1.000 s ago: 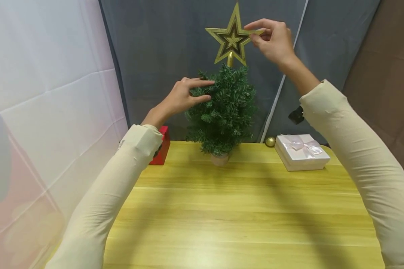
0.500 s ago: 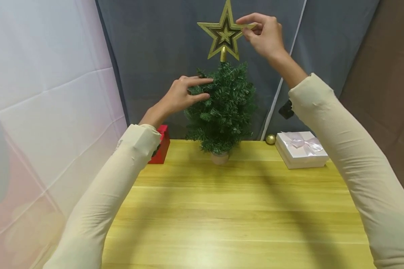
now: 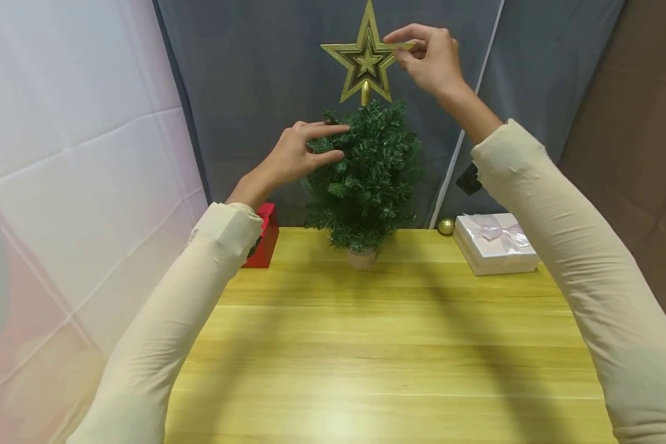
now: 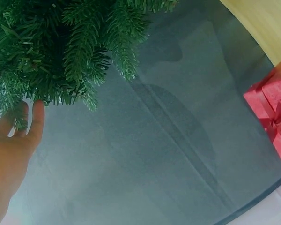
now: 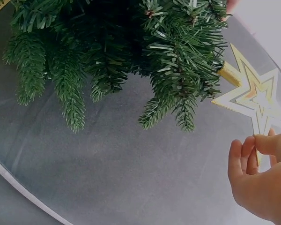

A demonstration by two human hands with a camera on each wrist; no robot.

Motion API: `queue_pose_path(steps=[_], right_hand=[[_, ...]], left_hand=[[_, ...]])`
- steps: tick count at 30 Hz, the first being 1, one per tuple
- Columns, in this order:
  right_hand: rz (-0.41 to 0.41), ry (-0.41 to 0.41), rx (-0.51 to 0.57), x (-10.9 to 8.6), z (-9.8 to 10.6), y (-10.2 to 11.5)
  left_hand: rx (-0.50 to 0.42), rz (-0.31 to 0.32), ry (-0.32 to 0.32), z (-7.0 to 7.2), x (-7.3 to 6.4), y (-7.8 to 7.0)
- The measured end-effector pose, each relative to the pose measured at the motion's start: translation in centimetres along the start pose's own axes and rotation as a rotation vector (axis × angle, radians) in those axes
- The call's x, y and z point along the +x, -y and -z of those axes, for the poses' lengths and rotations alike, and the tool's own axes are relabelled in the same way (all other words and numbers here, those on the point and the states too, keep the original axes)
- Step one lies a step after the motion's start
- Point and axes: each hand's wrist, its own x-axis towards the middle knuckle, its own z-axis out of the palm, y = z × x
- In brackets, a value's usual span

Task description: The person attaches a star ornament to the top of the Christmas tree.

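Observation:
My right hand (image 3: 434, 61) pinches one point of a gold star tree topper (image 3: 367, 61) between thumb and fingers. The star stands upright, its gold tube (image 5: 230, 74) right at the tip of a small green artificial Christmas tree (image 3: 374, 163). In the right wrist view the tube's end meets the top needles. My left hand (image 3: 296, 151) is at the tree's upper left side, thumb and fingers extended and apart. From the left wrist view, its fingertips reach in among the branch ends, partly hidden by needles.
The tree's pale round base (image 3: 362, 259) stands near the back of the wooden table (image 3: 366, 345). At right lie a white gift box (image 3: 496, 246) with a ribbon bow and a gold ball (image 3: 446, 226). A red box (image 3: 265, 240) sits behind my left sleeve. Grey cloth (image 3: 255, 68) hangs behind.
My right hand has brought the star to the left, until its tube sits over the tree's tip. My left hand has stayed at the branches.

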Motion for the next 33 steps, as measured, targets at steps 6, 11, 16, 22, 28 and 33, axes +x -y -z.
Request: queue_pose_path(steps=[6, 11, 16, 22, 28, 33], right_hand=[[-0.018, 0.009, -0.001, -0.1, 0.0, -0.2], [-0.011, 0.023, -0.024, -0.3, -0.2, -0.5], [-0.002, 0.031, -0.034, -0.6, -0.4, -0.8], [0.002, 0.044, -0.017, -0.8, -0.5, -0.9], [-0.008, 0.081, 0.013, -0.8, -0.4, -1.0], [-0.013, 0.090, 0.021, -1.1, -0.2, -1.3]], left_hand=[[-0.005, -0.005, -0.004, -0.1, 0.2, -0.1], [-0.005, 0.003, 0.001, -0.2, 0.3, -0.2], [-0.006, 0.009, 0.006, -0.2, 0.3, -0.2], [-0.008, 0.013, 0.008, -0.2, 0.2, -0.2], [0.001, 0.005, 0.005, -0.3, 0.1, 0.0], [-0.001, -0.007, 0.004, -0.5, -0.2, 0.1]])
